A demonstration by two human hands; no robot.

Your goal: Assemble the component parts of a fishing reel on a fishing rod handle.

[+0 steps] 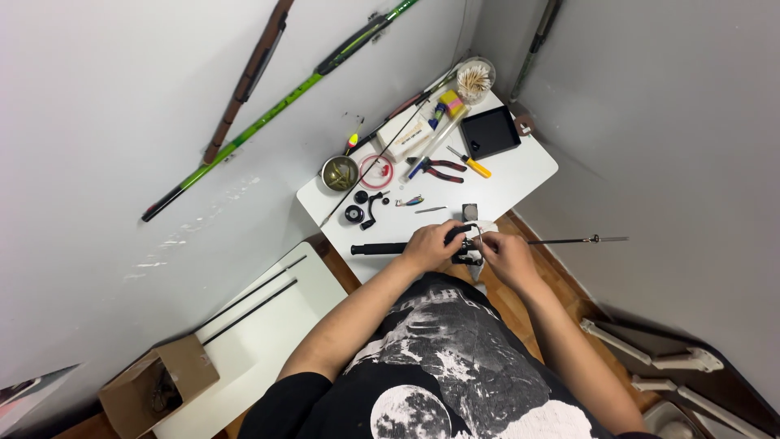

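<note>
Seen from above, a seated person in a black printed shirt works at a small white surface [520, 175] set in the corner of a grey-walled room. Both hands meet at its near edge over a fishing rod [569, 240] lying crosswise. The left hand [431, 244] is closed around the rod where a dark fishing reel [465, 244] sits, just past the black grip [378, 248]. The right hand [502, 256] pinches something small at the reel with thumb and fingertips; what it holds is too small to tell.

Judging by the layout, the work is midway: the reel sits on the rod, yet small black reel parts [363, 207] lie loose on the surface, apart from the hands.

Further back lie red-handled pliers [439, 169], a yellow-handled screwdriver [471, 164], a metal bowl [340, 172], a black tray [490, 132] and a cup of thin sticks [474, 80]. A green rod [276, 110] leans on the wall. A cardboard box [158, 386] stands at lower left.
</note>
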